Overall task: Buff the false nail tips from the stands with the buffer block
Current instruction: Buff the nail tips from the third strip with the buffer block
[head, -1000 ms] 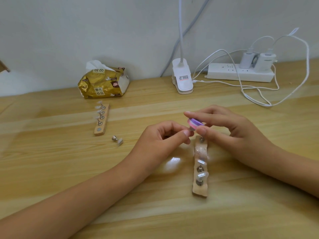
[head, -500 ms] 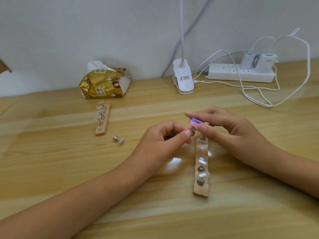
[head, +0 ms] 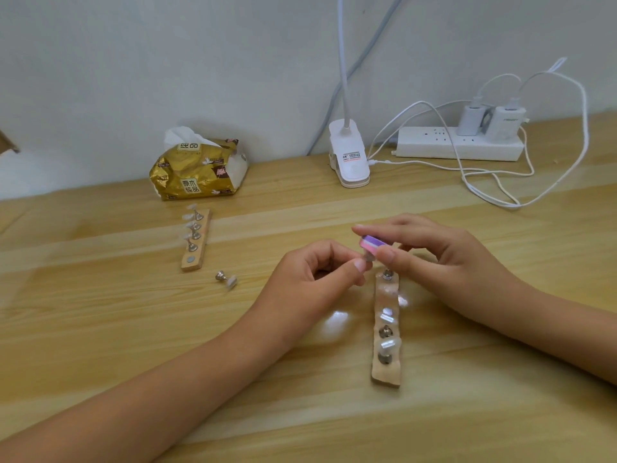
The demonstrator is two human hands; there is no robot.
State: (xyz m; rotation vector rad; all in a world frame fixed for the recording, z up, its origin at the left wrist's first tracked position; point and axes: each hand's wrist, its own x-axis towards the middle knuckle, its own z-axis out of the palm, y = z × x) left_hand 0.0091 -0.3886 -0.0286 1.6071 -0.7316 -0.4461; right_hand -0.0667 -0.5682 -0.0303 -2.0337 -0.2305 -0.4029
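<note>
buffer block (head: 371, 243): purple top, pink and white layers
tissue pack (head: 197, 172): gold wrapper, white tissue
tabletop (head: 100, 312): pale wood, streaked grain
stand (head: 385, 375) at 5 o'clock: tan wood, silver pegs
power strip (head: 457, 149): white

The table (head: 133, 329) is pale wood under glossy varnish. The near stand (head: 386, 374) and far stand (head: 199, 243) are matt wood with shiny metal pegs (head: 385, 331). The tissue pack (head: 197, 177) is crinkled, glossy gold plastic.

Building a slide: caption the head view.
Right hand holds buffer block against nail tip pinched in left hand above wooden stand.
</note>
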